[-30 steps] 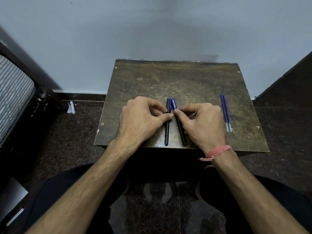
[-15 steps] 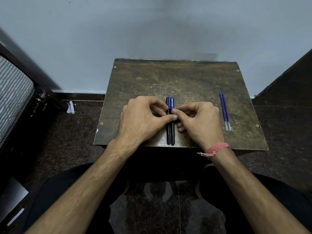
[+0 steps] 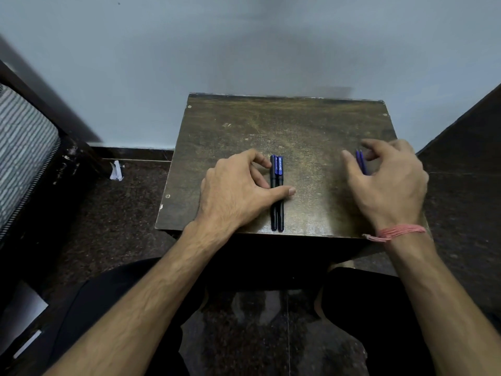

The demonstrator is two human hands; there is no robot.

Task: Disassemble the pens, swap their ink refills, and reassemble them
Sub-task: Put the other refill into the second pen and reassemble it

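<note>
Left hand [image 3: 238,191] lies relaxed, thumb across my two pens [image 3: 277,194] near the table [image 3: 298,126] edge. Right hand [image 3: 390,180] hovers, fingers loosely curled, over the refills [image 3: 361,164], holding nothing.

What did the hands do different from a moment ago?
The right hand let go of the pens and moved right, over the two blue refills, fingers spread, not yet gripping. The pens went from splayed to side by side. The left hand stayed, thumb across the pens. The table is unchanged.

"OCTANE" on right pen's [image 3: 280,169] cap
</note>
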